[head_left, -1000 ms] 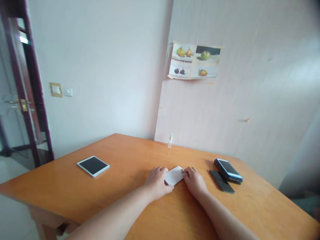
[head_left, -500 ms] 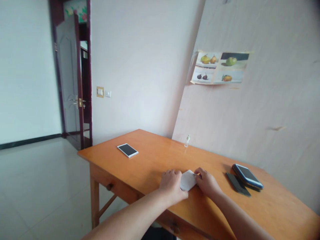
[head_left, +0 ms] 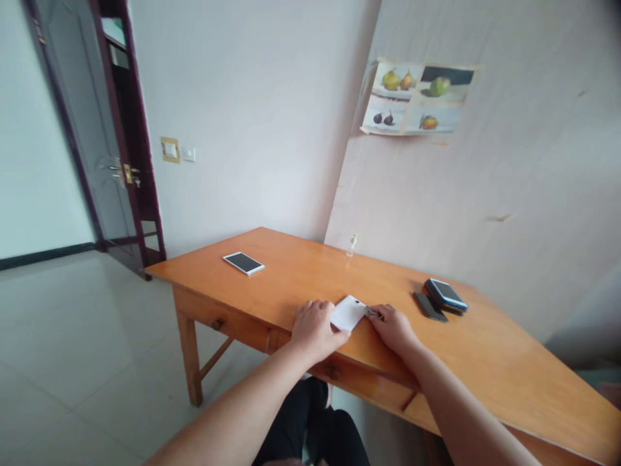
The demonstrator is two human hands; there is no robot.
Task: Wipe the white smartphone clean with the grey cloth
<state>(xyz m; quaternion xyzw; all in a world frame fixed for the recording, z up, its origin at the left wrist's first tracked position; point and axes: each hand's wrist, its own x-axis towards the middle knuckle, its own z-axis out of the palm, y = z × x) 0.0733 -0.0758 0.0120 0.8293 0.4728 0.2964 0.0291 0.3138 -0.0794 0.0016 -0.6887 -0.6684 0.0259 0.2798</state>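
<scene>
A white phone (head_left: 347,315) lies face down on the wooden table, with a dark camera lens near its far right corner. My left hand (head_left: 315,330) grips the phone's left and near edges, thumb along the near side. At the right edge, my right hand (head_left: 394,329) is closed on a small, thin metallic tool (head_left: 372,313), whose tip meets the phone's edge. Its exact kind is too small to make out, and the fingers hide part of it.
A white-framed phone (head_left: 244,263) lies face up at the table's (head_left: 291,272) left. Toward the back stands a small clear bottle (head_left: 352,245). Right of my hands are a stack of phones (head_left: 446,296) and a dark phone (head_left: 429,307). Drawers run under the front edge.
The view has tilted down and shifted. My right hand has drawn back a little from the phone, so its corner, the lens and the metallic tool now show. My left hand keeps its hold.
</scene>
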